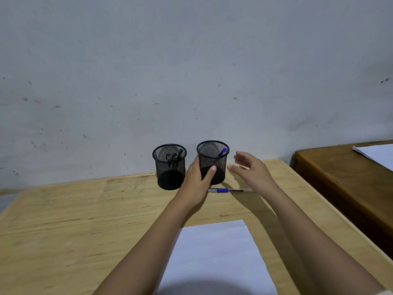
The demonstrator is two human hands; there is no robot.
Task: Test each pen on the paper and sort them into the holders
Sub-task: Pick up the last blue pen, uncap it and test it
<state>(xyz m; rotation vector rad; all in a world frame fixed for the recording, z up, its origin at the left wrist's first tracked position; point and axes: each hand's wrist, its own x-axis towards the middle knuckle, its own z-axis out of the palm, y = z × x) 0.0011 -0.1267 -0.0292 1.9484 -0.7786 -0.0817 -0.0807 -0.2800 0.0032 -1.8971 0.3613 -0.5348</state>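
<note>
Two black mesh holders stand at the table's far edge by the wall. The left holder (169, 167) contains several dark pens. The right holder (212, 160) has one blue pen (222, 153) leaning in it. My left hand (196, 184) wraps around the right holder's lower left side, thumb across its front. My right hand (252, 170) hovers just right of that holder, fingers spread and holding nothing. A blue-grip pen (228, 190) lies flat on the table in front of the right holder. A white sheet of paper (214, 256) lies near me.
The light wooden table (74, 220) ends at the grey wall behind the holders. A darker wooden table (344, 177) stands to the right, across a narrow gap, with white paper (378, 155) on it.
</note>
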